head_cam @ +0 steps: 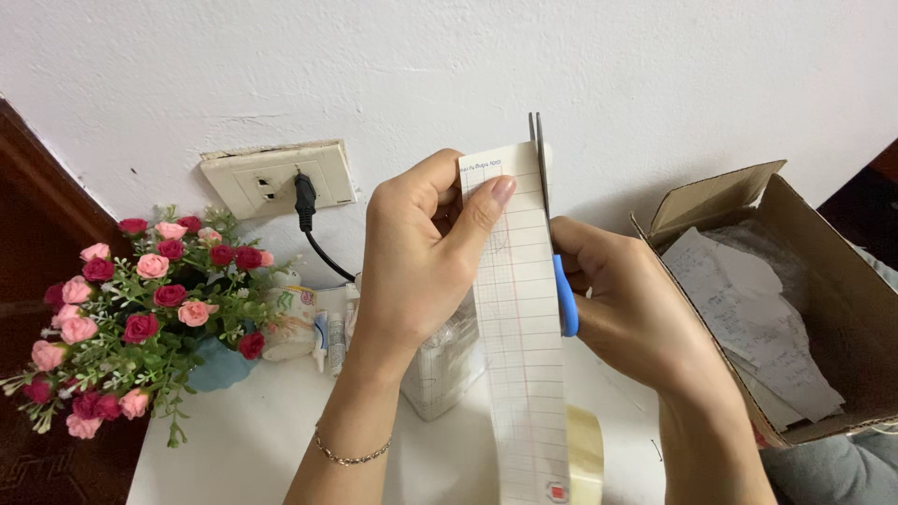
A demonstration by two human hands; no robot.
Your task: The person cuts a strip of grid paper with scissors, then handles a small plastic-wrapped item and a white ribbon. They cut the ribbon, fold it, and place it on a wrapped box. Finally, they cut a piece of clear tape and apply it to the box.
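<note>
Left hand (421,252) pinches paper strip (519,318); right hand (636,309) works scissors (552,224).

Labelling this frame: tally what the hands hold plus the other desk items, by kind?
Paper strip, pinched by the left hand: 1
Scissors, blue-handled, in the right hand: 1
Cardboard box of paper scraps: 1
Flower pot with pink and red roses: 1
Tape roll: 1
Wall socket with black plug: 1
Total: 6

Two hands, the left hand (421,252) and the right hand (636,309), are showing. They are holding one paper strip (519,327) and one pair of scissors (552,234). One cardboard box (842,281) and one flower bunch (140,309) are sitting nearby.
</note>
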